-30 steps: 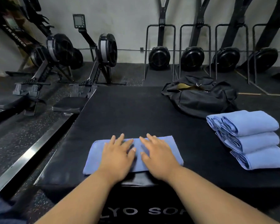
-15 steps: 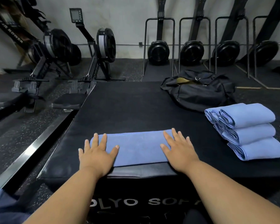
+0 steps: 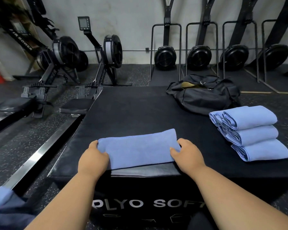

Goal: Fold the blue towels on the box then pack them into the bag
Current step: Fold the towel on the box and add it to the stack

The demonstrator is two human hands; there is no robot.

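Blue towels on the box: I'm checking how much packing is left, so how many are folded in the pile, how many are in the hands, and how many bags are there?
Folded blue towels in the pile: 3
Blue towel held by left hand and right hand at its ends: 1
Black bag: 1
Total: 5

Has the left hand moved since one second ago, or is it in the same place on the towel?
Yes. The left hand has slid outward from the middle of the towel to its left end, which it now grips.
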